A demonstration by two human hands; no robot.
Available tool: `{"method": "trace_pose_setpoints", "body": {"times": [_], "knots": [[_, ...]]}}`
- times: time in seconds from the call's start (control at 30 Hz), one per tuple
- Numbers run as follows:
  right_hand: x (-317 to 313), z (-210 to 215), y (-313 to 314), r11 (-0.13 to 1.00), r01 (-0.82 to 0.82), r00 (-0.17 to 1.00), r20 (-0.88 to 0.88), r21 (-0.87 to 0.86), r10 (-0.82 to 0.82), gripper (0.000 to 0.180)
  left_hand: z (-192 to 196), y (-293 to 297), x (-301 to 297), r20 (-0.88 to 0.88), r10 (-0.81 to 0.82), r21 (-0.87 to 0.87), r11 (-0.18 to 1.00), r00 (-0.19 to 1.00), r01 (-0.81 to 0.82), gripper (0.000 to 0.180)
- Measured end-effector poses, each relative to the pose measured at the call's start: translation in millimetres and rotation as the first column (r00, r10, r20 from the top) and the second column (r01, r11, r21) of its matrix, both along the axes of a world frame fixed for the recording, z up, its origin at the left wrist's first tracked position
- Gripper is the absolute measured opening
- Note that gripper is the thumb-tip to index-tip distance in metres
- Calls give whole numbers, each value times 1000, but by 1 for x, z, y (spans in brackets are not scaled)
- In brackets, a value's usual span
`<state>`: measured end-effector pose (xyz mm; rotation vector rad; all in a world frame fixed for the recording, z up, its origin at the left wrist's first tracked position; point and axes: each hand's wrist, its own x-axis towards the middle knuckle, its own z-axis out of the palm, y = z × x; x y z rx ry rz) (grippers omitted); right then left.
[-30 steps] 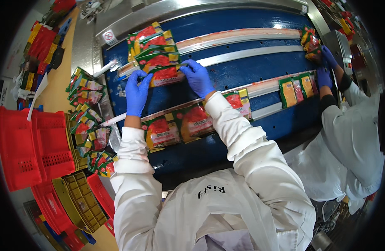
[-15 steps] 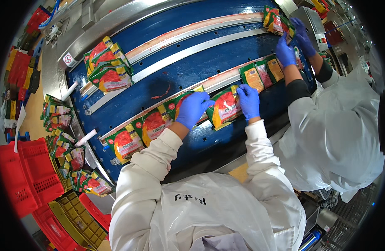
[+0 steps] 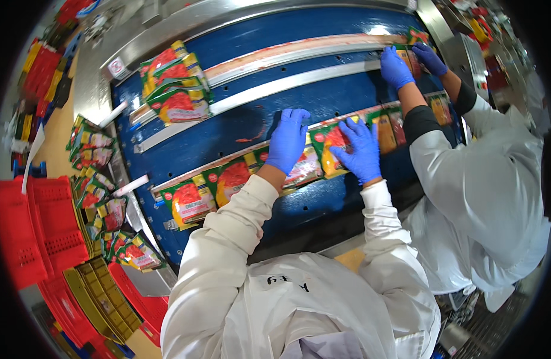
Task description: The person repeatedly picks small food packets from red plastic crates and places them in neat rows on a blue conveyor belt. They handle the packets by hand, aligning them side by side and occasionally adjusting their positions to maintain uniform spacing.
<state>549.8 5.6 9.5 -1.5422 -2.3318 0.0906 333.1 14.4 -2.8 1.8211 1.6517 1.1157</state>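
Note:
A row of green, red and yellow food pouches lies along the near metal bar of a blue machine bed. My left hand, in a blue glove, is over the row with its fingers stretched out, holding nothing. Below its wrist lies one pouch, partly covered by it. With fingers spread, my right hand rests at the right side of another pouch, which lies against the bar. Farther left in the row are a pouch and the end pouch.
A pile of pouches sits at the bed's far left. More pouches lie on the left ledge beside red crates. At right, a co-worker's gloved hands handle pouches at the far bar.
The pouch I held near the bar now lies in the row, and my right hand has opened over it. My left hand has lifted away, fingers extended. The co-worker's pouches are lowered to the far bar.

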Motion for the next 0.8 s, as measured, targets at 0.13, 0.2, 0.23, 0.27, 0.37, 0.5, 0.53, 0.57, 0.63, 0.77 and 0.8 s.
{"method": "trace_pose_setpoints", "body": {"times": [0.13,0.2,0.23,0.27,0.37,0.5,0.53,0.57,0.63,0.77,0.8], "knots": [[-60,14,41,981,-193,897,-399,32,190,26,31,-1,-80,-106,352,355,887,930,-296,35],[-126,27,59,935,-349,775,-539,67,329,15,37,2,-134,115,514,550,680,850,-485,42],[-159,28,65,918,-395,716,-629,-7,304,18,44,1,-157,86,647,552,602,757,-577,44],[-193,30,69,893,-444,654,-708,-75,266,21,51,1,-179,60,762,558,510,645,-654,45],[-282,12,74,850,-523,327,-937,-71,123,30,27,11,-249,298,534,321,724,791,-610,49],[-310,2,77,834,-498,352,-934,-237,-55,26,27,-5,-280,43,571,246,789,820,-562,50],[-306,-8,84,833,-495,336,-939,-248,-79,25,26,-2,-282,5,570,295,784,822,-546,43],[-304,-13,88,744,-619,193,-967,-251,-166,23,25,-3,-284,190,489,180,835,851,-520,39],[-286,-11,95,790,-590,181,-981,-168,-74,15,22,-6,-281,307,414,4,900,857,-436,27],[-205,40,115,688,-679,101,-961,-256,-257,16,43,1,-219,183,213,102,967,960,-234,16],[-180,35,130,678,-703,-24,-946,-214,-324,18,50,12,-197,305,147,30,986,941,-164,16]]}}
